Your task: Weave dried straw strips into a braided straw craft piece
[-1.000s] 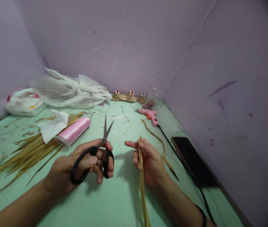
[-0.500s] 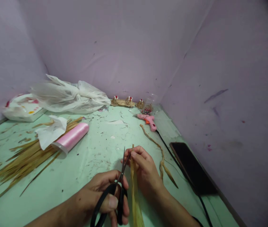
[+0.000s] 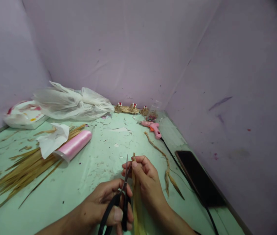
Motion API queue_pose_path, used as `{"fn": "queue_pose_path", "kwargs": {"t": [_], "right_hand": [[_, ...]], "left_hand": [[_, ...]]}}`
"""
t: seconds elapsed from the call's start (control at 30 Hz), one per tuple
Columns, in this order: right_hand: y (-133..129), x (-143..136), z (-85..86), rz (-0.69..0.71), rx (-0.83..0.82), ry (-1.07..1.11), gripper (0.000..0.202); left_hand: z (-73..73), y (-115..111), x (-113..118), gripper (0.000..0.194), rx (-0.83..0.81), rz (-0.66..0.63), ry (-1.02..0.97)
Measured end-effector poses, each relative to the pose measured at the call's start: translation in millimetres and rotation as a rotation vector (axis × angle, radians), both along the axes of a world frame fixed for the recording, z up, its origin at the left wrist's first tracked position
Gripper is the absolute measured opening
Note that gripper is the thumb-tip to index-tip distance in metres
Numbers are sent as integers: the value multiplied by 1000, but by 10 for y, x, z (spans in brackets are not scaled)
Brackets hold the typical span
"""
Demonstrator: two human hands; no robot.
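Black-handled scissors (image 3: 109,213) are in my left hand (image 3: 104,202), thumb and fingers through the loops. Their narrow blades point away from me and stand slightly apart. My right hand (image 3: 148,179) pinches the upper end of a long dried leaf strip (image 3: 136,202), yellowish-brown, between thumb and forefinger. A short tip of the strip sticks out above the fingers, and its lower part runs down past the bottom edge of the view. The scissor blades lie just left of the strip, close to my right fingertips; whether they touch it I cannot tell.
Left are a bundle of dried strips (image 3: 26,173), a pink ribbon roll (image 3: 76,143) and a white scrap (image 3: 52,140). Behind lie a plastic bag (image 3: 77,104) and small beaded ornaments (image 3: 133,107). At right are a pink glue gun (image 3: 152,127), a twisted strand (image 3: 163,151) and a phone (image 3: 199,179).
My right hand and the strip's upper end have shifted slightly left and down. The scissors remain beside the strip, with their blades a little closer together. The whole view has tilted slightly.
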State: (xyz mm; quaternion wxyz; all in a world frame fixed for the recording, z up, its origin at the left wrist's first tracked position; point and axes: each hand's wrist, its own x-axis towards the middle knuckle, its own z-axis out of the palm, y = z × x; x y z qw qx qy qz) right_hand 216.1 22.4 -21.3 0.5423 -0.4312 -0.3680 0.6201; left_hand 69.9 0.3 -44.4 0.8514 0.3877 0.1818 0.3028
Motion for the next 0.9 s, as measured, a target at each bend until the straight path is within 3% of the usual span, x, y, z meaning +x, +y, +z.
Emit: {"fn": "queue_pose_path", "kwargs": {"t": [0.23, 0.4, 0.67, 0.9], "right_hand": [[-25, -35, -30, 14, -22, 35, 16], [-36, -58, -20, 61, -11, 22, 18], [-54, -80, 29, 5, 11, -72, 17], [-59, -60, 7, -16, 56, -70, 17]], "left_hand": [[90, 11, 27, 34, -6, 71, 34], [57, 10, 10, 34, -7, 63, 6], [252, 2, -5, 33, -107, 35, 11], [271, -4, 5, 30, -166, 10, 7]]}}
